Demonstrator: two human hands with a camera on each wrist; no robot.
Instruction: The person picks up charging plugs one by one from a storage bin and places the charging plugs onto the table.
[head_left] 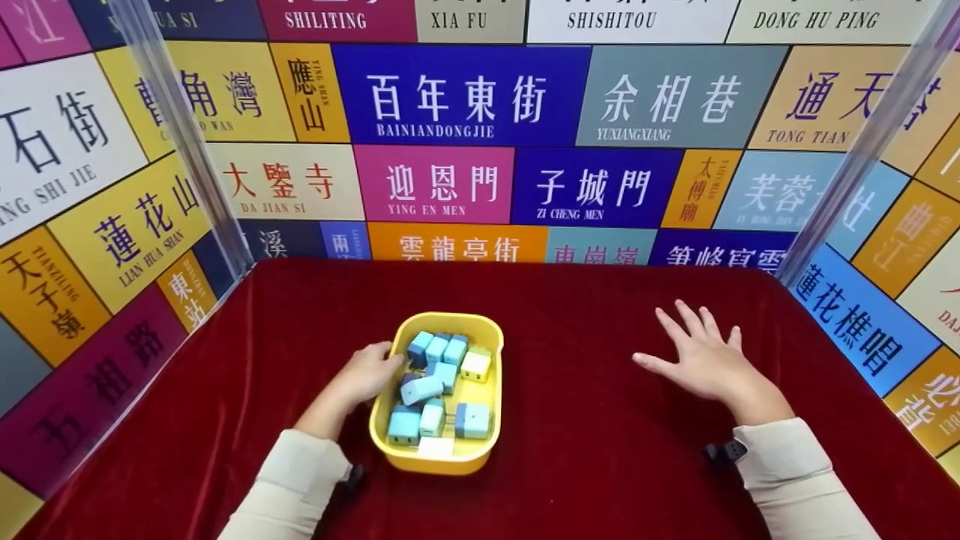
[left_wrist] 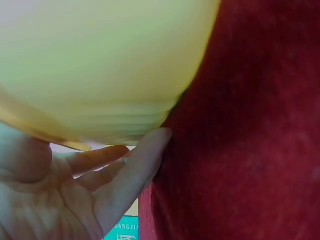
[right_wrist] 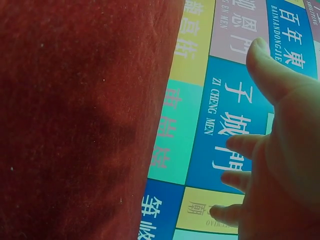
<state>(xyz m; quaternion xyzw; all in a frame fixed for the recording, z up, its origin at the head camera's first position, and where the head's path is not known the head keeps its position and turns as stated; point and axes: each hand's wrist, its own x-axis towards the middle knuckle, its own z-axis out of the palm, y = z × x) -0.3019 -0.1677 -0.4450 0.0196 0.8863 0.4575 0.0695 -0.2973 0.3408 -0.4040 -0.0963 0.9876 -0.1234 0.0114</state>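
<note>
A yellow plastic tub (head_left: pixel 440 466) stands on the dark red cloth. Inside lie several small charger plugs (head_left: pixel 424 390), most in light and dark blue, plus a yellow one (head_left: pixel 475 365) and a white one (head_left: pixel 436 448) near the front. My left hand (head_left: pixel 367 373) grips the tub's left side at the rim. In the left wrist view its fingers (left_wrist: pixel 132 172) lie against the outer wall of the tub (left_wrist: pixel 105 65). Well to the right of the tub, my right hand (head_left: pixel 709 360) is held over the cloth with fingers spread and nothing in it.
Red velvet cloth (head_left: pixel 585 450) covers the table. Colourful panels with street names (head_left: pixel 461 97) form walls behind and at both sides. Clear upright posts (head_left: pixel 199 165) stand at the back left and back right corners.
</note>
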